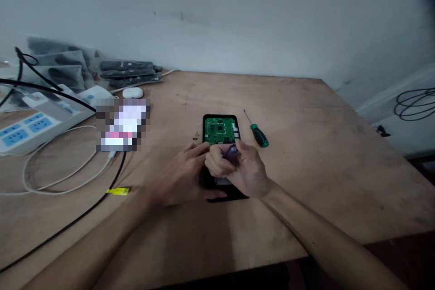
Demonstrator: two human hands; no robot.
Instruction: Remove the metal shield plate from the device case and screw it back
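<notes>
A black device (220,120) lies open on the wooden table (322,154), its green circuit board (221,130) showing. My left hand (185,174) rests on the device's left side, fingers curled against its edge. My right hand (239,170) is closed in a pinch on a small purple tool (232,152), held over the lower part of the board. A green-handled screwdriver (258,133) lies on the table just right of the device. A few tiny dark screws (196,136) sit left of it.
A white power strip (30,129) with blue sockets, white and black cables (68,176), and a white oval object (132,93) are at the left. Bagged black remotes (129,72) lie by the wall. A yellow tag (118,191) marks the black cable.
</notes>
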